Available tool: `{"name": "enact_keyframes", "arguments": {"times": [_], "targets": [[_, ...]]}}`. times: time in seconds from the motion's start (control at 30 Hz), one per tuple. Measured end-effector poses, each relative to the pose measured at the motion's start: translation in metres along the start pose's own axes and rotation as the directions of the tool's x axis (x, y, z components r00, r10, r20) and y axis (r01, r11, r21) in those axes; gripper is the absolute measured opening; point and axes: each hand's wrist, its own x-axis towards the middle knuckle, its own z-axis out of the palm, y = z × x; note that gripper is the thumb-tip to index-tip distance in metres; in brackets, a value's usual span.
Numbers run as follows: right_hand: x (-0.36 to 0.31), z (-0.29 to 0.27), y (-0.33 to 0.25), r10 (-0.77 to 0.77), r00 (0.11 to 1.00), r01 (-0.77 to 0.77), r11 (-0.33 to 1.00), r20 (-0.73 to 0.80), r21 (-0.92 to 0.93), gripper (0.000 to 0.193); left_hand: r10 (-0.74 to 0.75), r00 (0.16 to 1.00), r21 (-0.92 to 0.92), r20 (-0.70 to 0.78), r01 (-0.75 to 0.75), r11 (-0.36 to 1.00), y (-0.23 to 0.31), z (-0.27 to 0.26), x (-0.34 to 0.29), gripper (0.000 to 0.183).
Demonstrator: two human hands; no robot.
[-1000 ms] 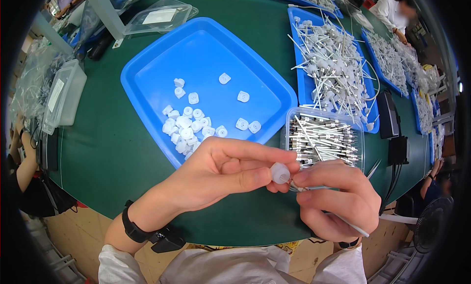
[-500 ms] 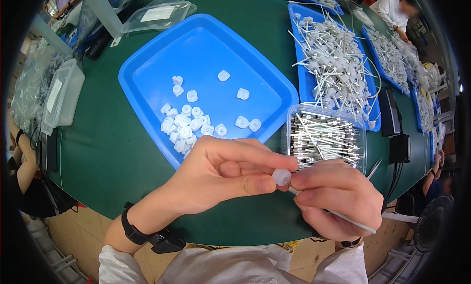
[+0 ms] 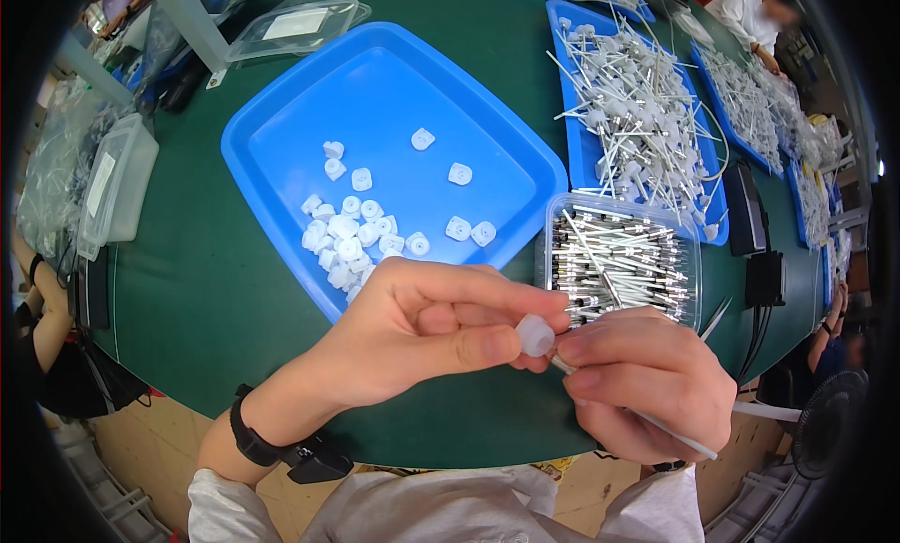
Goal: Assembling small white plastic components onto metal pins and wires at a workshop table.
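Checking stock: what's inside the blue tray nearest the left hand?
The blue tray holds small white pieces: most heaped toward its near side, several scattered apart. The left hand covers part of the tray's near edge, hiding anything there; the heap's lower pieces are also hidden.

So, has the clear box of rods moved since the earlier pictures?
No: the clear box sits in the same place beside the large blue tray's right corner.

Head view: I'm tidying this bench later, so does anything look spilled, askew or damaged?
Nothing I can see looks spilled or damaged. Slightly askew: in the clear box, one stick slants across the others, and capped sticks in the blue tray behind it poke past the rim.
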Motion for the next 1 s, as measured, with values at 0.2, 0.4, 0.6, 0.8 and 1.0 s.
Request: {"name": "enact_keyframes", "arguments": {"times": [0.2,0.4,0.6,0.8,1.0], "targets": [[0.0,-0.0011,-0.0005,0.002,1.0,-0.002,1.0,0.008,0.017,0.029,0.033,0.999,0.116,0.008,-0.034,0.993,0.0022,-0.0015,0.0002,0.031],[-0.0006,0.0016,-0.0011,-0.017,1.0,0.017,1.0,0.01,0.001,0.028,0.02,1.0,0.107,0.005,-0.021,0.994,0.0031,-0.0006,-0.0003,0.033],[0.0001,0.0002,-0.0025,0.005,0.999,-0.005,1.0,0.037,-0.011,0.026,0.022,0.999,0.086,0.038,-0.026,0.996,0.0018,-0.002,-0.0008,0.035],[0.0006,0.0002,-0.0019,0.019,0.999,-0.018,1.0,0.051,-0.008,0.024,-0.001,0.999,0.055,0.051,-0.002,0.998,0.0014,-0.0032,-0.0009,0.033],[0.0012,0.0014,-0.0013,0.013,0.999,-0.014,1.0,0.037,0.013,0.023,-0.019,0.998,0.001,0.066,0.019,1.0,-0.0001,-0.0036,-0.001,0.032]]}}
